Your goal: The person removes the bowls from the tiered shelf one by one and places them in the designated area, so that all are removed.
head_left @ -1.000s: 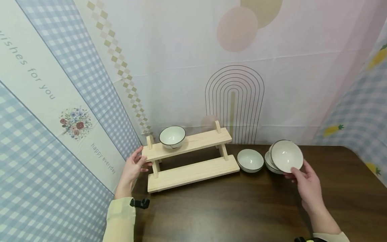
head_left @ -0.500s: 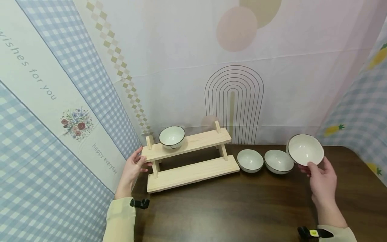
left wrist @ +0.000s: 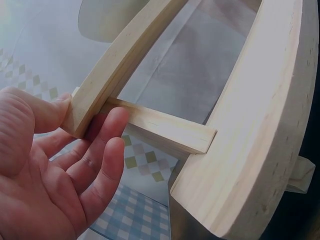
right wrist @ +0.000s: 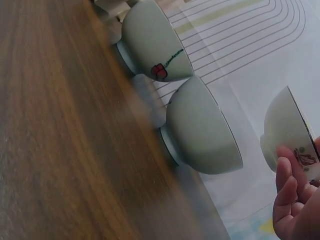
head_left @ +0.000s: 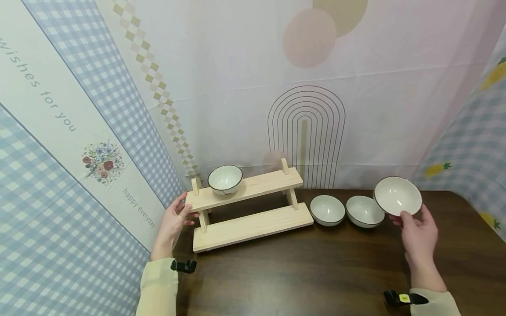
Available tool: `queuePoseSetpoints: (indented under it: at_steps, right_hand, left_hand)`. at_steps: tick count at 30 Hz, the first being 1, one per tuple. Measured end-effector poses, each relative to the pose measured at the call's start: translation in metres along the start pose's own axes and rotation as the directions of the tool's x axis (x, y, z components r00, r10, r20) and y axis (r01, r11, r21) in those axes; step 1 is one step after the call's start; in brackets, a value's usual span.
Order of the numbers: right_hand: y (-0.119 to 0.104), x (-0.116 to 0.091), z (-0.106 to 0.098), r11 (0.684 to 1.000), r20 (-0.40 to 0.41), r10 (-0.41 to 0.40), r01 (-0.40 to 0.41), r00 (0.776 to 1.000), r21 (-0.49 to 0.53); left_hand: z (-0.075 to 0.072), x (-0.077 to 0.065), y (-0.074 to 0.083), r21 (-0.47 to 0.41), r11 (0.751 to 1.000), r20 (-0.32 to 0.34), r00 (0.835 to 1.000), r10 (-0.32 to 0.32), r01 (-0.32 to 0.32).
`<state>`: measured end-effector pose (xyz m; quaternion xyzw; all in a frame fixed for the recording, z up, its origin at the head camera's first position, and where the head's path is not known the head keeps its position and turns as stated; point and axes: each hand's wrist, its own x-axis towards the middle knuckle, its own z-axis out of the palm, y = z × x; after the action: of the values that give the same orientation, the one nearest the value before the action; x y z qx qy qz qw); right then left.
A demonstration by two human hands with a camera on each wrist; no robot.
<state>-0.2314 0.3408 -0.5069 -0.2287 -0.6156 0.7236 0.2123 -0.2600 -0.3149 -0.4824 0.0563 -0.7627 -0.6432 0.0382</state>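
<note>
Holding a pale bowl (head_left: 397, 196) up off the dark wood surface (head_left: 296, 276), the right hand (head_left: 420, 232) has its thumb on the rim and its fingers curled round the outside, so that's a proper grip. The bowl's tilted, inside facing the head camera, and from the right wrist you can spot a reddish print on its outer wall. It's just past the right end of 2 other bowls (head_left: 365, 211), which stand upright on the surface, side by side; can't really tell if they touch. The 1 nearer the rack has a red and green motif. Over on the left, the left hand (head_left: 174, 217) is pinching the left end of the upper shelf (head_left: 261, 185) on a 2-tier wooden rack (head_left: 253, 226). There's also a dark-rimmed bowl (head_left: 225, 177) sitting upright on that shelf, near the same end. Behind it all is a pale backdrop (head_left: 229, 87) with a line-drawn arch (head_left: 306, 131).
</note>
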Motion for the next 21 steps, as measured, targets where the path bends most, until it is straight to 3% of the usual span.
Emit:
queuePoseSetpoints:
  at_steps: [14,21]
  right_hand:
    - [0.002,0.007,-0.014,0.997,-0.033,0.023,-0.020,0.999,0.075]
    - [0.005,0.017,-0.025,0.998,-0.030,0.061,-0.062,0.998,-0.019]
  left_hand:
    - [0.000,0.001,-0.004,-0.016,1.000,-0.010,1.000,0.021,-0.021]
    - [0.001,0.002,-0.002,-0.011,1.000,-0.022,1.000,0.016,-0.016]
